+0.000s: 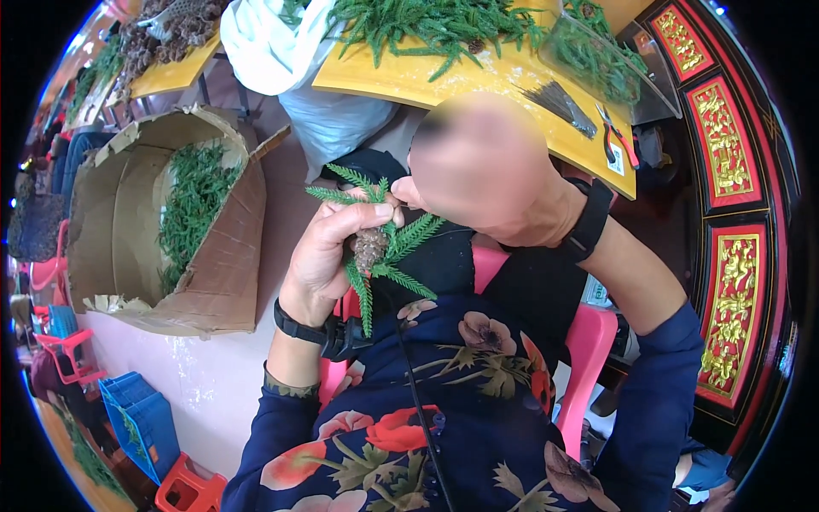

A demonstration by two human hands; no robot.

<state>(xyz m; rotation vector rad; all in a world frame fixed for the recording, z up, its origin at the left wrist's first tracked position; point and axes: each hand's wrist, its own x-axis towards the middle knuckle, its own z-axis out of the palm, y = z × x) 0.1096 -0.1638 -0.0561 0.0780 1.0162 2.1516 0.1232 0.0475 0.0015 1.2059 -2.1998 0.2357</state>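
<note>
Looking down from my own head, wide and close!
Here's the fisheye, upright, with my left hand [328, 239] and right hand [495, 175] near mid-frame, my flowered top [486, 410] filling the bottom, the yellow table [499, 78] across the top, red carved panels [728, 141] bending along the right rim.

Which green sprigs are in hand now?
The small sprig cluster around the brown pine cone, gripped by the left hand; other sprigs lie loose on the yellow table or inside the cardboard box and clear bin.
</note>
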